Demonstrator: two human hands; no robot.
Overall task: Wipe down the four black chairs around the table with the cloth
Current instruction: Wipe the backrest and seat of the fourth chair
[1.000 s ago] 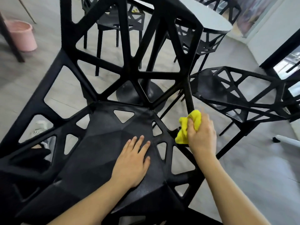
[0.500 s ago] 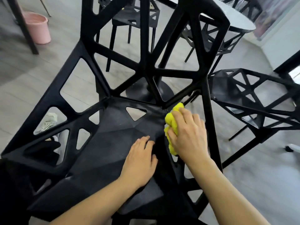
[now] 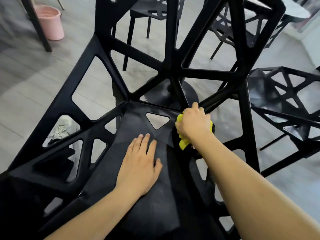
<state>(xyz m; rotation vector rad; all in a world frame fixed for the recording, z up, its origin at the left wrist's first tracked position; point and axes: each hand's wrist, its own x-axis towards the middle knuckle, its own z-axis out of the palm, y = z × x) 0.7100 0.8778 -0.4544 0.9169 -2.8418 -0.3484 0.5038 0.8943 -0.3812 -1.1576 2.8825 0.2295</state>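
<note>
A black lattice chair fills the view right in front of me, its backrest rising at the top. My left hand lies flat with straight fingers on the middle of the seat. My right hand grips a bunched yellow cloth and presses it against the seat's far right corner, where the backrest strut meets it. Most of the cloth is hidden under that hand. A second black chair stands to the right, and a third sits beyond the backrest.
The grey round table stands at the top right, its black disc base showing through the chair's back. A pink bucket stands on the grey wood floor at the top left beside a dark leg. A light shoe shows through the left armrest.
My right hand has carried the cloth from the seat's right edge inward and up to its back right corner. My left hand has stayed flat on the seat.
</note>
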